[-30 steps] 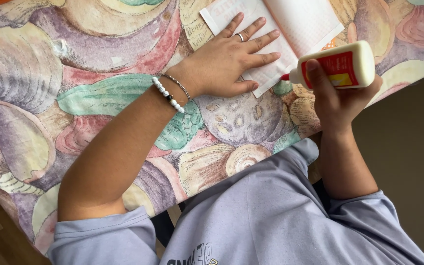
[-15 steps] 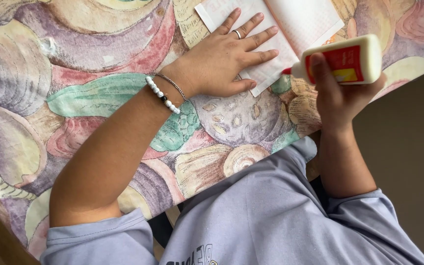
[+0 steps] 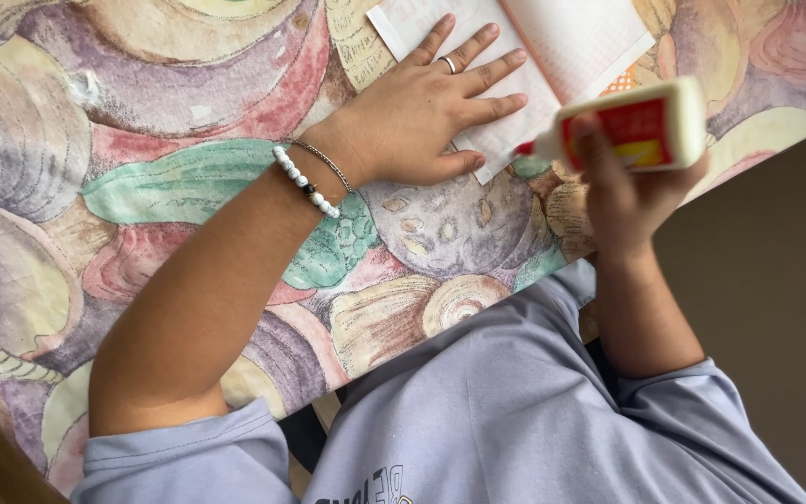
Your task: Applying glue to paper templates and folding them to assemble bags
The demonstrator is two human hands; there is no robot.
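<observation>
My left hand (image 3: 417, 117) lies flat, fingers spread, pressing the white paper (image 3: 524, 65) onto the shell-patterned tablecloth (image 3: 188, 187). My right hand (image 3: 632, 191) is clenched around a white glue bottle (image 3: 641, 126) with a red label, held sideways, its nozzle just beside the paper's near edge.

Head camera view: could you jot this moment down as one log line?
left hand: flat on open booklet | right hand: holds glue bottle, nozzle toward page edge | surface: shell-print tablecloth
</observation>
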